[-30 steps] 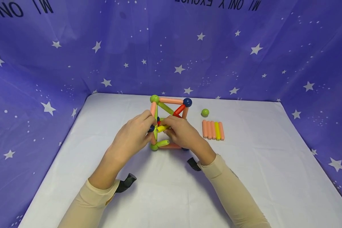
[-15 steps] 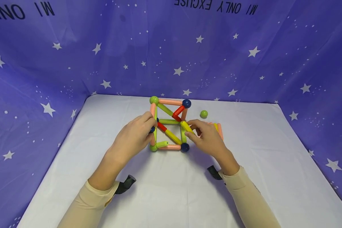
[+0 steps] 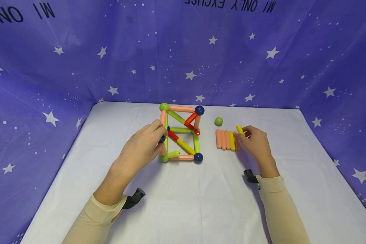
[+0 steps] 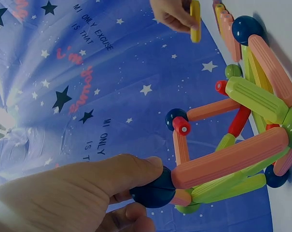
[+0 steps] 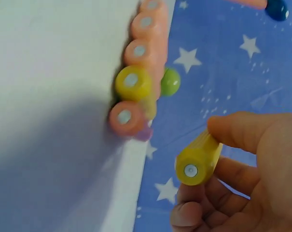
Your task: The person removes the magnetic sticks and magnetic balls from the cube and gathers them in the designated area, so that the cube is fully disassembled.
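A frame of magnetic rods and balls (image 3: 183, 130) stands on the table, with green and dark blue balls at its corners. My left hand (image 3: 144, 144) pinches a dark blue ball (image 4: 153, 191) on its left side; a pink rod (image 4: 232, 157) runs from that ball to a green ball. Right of the frame, my right hand (image 3: 256, 142) pinches a yellow rod (image 5: 199, 159) between thumb and fingers, raised off the table. Just left of that hand lies a row of pink rods (image 3: 223, 139) with one yellow rod (image 3: 232, 141) among them.
A loose green ball (image 3: 218, 121) lies behind the row of rods. Purple star-printed cloth (image 3: 183, 51) hangs behind and beside the white table (image 3: 183, 203). Black curved pieces (image 3: 134, 199) stick out from both sleeve cuffs.
My right hand has moved right, away from the frame to beside the row of rods, carrying the yellow rod. My left hand stays on the blue ball.
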A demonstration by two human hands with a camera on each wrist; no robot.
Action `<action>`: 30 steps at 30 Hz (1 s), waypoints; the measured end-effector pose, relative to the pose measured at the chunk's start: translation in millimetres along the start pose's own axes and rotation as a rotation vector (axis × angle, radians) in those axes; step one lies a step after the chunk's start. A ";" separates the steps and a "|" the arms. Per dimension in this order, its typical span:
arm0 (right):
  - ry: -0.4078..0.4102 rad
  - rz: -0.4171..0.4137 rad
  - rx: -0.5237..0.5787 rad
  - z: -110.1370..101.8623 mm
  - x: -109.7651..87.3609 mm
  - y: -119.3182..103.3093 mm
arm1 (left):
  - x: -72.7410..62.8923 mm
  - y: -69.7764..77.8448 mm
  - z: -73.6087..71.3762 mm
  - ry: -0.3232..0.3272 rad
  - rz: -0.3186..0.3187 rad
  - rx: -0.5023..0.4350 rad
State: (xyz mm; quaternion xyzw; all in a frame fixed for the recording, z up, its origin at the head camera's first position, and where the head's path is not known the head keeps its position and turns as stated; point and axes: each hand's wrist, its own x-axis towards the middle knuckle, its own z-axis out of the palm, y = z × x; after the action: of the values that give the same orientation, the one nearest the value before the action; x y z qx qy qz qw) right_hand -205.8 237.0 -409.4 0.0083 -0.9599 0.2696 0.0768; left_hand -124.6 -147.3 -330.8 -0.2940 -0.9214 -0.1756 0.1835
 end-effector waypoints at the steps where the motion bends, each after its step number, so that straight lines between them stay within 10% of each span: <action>1: -0.007 0.014 -0.011 0.0 0.4 2.8 | -0.2 0.0 0.0 0.000 0.000 -0.001; 15: -0.241 0.170 -0.063 9.0 5.2 22.7 | 0.0 0.0 0.4 0.002 0.007 -0.006; 30: -0.257 0.195 -0.049 9.9 4.1 22.1 | 0.3 -2.1 -2.9 -0.028 0.016 -0.057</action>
State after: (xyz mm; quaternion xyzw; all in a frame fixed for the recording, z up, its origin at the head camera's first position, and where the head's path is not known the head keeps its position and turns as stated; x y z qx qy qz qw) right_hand -212.5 250.9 -428.5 -0.0523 -0.9643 0.2492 -0.0731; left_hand -125.4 -150.1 -328.6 -0.3090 -0.9162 -0.1962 0.1634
